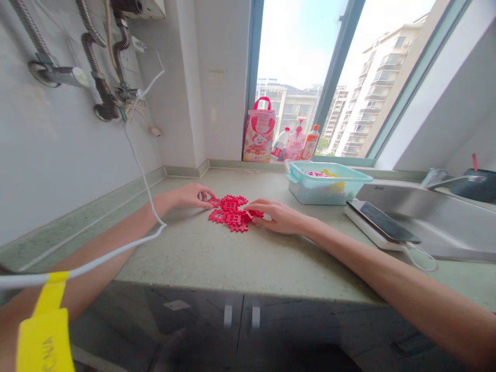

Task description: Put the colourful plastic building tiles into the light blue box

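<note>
A flat red lattice of small plastic pieces (229,212) lies on the pale green countertop (240,258). My left hand (189,196) rests at its left edge, fingers curled and pinching the lattice there. My right hand (277,216) lies at its right edge, fingers closed on a red piece at that side. Both forearms stretch forward across the counter. A yellow band (46,330) wraps my left arm near the camera.
A teal tub (325,182) with red and yellow pieces stands right of the lattice. A phone on a white block (382,223) lies beside a steel sink (437,217). A red bag (259,132) and bottles (296,142) line the windowsill. A white cable (143,175) hangs over my left arm.
</note>
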Available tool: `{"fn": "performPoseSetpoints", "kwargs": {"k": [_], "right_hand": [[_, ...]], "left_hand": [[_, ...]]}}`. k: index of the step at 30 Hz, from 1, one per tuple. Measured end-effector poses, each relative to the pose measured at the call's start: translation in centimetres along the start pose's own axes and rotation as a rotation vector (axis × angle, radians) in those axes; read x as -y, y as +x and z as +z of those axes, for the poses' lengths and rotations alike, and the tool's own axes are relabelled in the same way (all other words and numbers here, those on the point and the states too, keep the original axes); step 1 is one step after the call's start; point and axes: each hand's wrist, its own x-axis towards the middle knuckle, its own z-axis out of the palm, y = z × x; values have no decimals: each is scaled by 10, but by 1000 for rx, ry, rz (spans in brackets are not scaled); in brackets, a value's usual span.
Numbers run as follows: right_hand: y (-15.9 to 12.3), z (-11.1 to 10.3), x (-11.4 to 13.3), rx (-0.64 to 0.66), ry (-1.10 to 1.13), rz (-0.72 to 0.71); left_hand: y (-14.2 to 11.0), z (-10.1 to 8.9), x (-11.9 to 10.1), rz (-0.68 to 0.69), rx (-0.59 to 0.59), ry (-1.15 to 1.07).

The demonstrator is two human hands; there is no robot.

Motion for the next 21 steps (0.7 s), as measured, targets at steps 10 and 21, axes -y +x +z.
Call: {"fn": "performPoseSetpoints", "kwargs": {"k": [10, 21], "right_hand": [[-3, 0, -1, -24, -52, 100], [-2, -8, 0, -273, -169, 104]], "left_hand": [[2, 9, 0, -52, -213, -95], [10, 27, -44, 96, -149, -122]]}}
